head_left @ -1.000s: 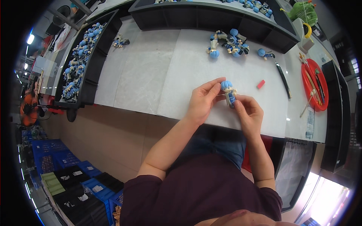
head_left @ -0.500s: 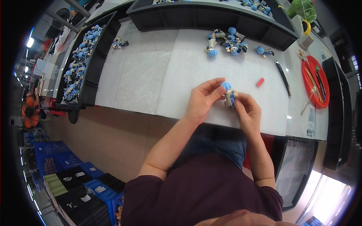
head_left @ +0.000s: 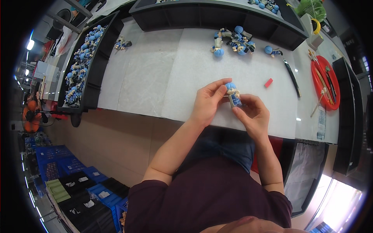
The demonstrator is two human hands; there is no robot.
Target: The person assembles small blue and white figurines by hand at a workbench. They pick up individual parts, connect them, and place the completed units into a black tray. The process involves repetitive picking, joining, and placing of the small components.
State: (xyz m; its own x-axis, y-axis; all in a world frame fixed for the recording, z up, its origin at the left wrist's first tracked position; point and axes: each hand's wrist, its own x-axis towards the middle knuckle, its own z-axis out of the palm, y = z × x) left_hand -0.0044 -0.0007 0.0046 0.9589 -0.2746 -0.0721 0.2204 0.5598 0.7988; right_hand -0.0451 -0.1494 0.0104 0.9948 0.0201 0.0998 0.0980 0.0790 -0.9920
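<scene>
Between my two hands is a small figurine (head_left: 234, 95) with blue hair and a blue and beige body, held just above the white tabletop near its front edge. My left hand (head_left: 208, 101) pinches it at the head and left side, thumb and forefinger closed. With thumb and fingers, my right hand (head_left: 254, 113) grips the lower body from the right. Some of the right fingers behind the figurine are hidden. Beyond my hands lies a pile of similar figurines (head_left: 241, 43), and a single figurine (head_left: 273, 51) rests to its right.
A black tray (head_left: 101, 64) full of figurines stands at left, and a long black tray (head_left: 217, 20) spans the back. On the right are a pink block (head_left: 268, 82), a black pen-like tool (head_left: 292, 77) and a red dish (head_left: 336, 95) with brushes. Another figurine (head_left: 122, 43) lies at far left.
The figurine has turned and shifted slightly left in my fingers, showing more of its front. My right thumb and fingers have moved left along its lower body.
</scene>
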